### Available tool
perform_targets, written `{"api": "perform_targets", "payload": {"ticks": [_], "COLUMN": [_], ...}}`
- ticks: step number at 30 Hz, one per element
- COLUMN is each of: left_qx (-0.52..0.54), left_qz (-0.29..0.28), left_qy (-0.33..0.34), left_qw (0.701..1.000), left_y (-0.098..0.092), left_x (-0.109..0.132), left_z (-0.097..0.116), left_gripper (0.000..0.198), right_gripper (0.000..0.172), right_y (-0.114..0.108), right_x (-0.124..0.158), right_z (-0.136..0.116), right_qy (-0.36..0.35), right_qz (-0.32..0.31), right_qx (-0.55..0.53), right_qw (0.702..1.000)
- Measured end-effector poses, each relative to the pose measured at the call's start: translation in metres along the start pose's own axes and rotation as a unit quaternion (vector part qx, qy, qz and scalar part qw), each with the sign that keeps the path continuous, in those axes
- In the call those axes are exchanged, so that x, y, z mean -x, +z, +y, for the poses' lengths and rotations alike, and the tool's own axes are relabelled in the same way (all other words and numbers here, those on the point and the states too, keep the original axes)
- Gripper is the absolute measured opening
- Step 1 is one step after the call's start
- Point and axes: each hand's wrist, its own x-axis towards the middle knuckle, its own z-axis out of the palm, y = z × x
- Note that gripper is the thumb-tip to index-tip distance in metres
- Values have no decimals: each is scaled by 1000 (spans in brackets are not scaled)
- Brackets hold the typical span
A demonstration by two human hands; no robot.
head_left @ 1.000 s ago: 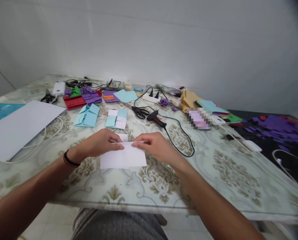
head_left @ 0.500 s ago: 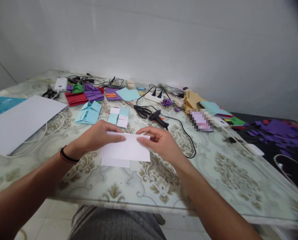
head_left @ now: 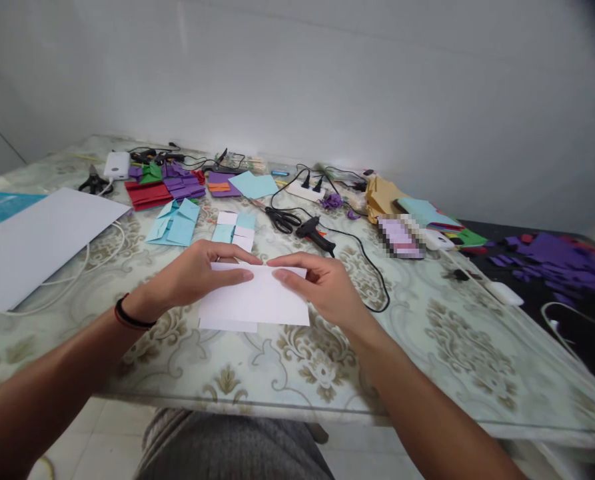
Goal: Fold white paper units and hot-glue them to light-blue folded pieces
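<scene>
A sheet of white paper is held between my two hands near the front of the table. My left hand grips its upper left edge, thumb on the near face and fingers behind. At the upper right edge my right hand pinches it the same way, the fingertips of both hands almost meeting. Under the sheet lies another white piece of paper, mostly hidden. Just beyond the hands are folded white and light blue papers and a folded light blue stack.
Behind the hands lie a black glue gun with its cord, black scissors and a white power strip. A large white sheet covers the left side. Purple paper pieces fill a black surface at right, where a blurred shape shows.
My right hand's fingertips have come closer to my left hand's along the paper's top edge. The paper's right corner has shifted slightly right. The view has moved a little.
</scene>
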Motion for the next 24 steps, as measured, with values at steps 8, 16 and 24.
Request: {"api": "perform_targets", "payload": {"ticks": [8,16,24], "left_qx": [-4,34,4], "left_qz": [30,40,36], "left_qy": [-5,-32,-29], "left_qw": [1000,998,999], "left_y": [1,0,0], "left_x": [0,2,1], "left_z": [1,3,3], "left_gripper": [21,22,24], "right_gripper": [26,21,27], "right_y": [0,-4,-5], "right_x": [0,-1,-3], "right_z": [2,1,0], "right_qy": [-4,-19,-5], "right_qz": [-1,33,5], "right_qx": [10,18,1], "right_qw": [1000,999,1000]}}
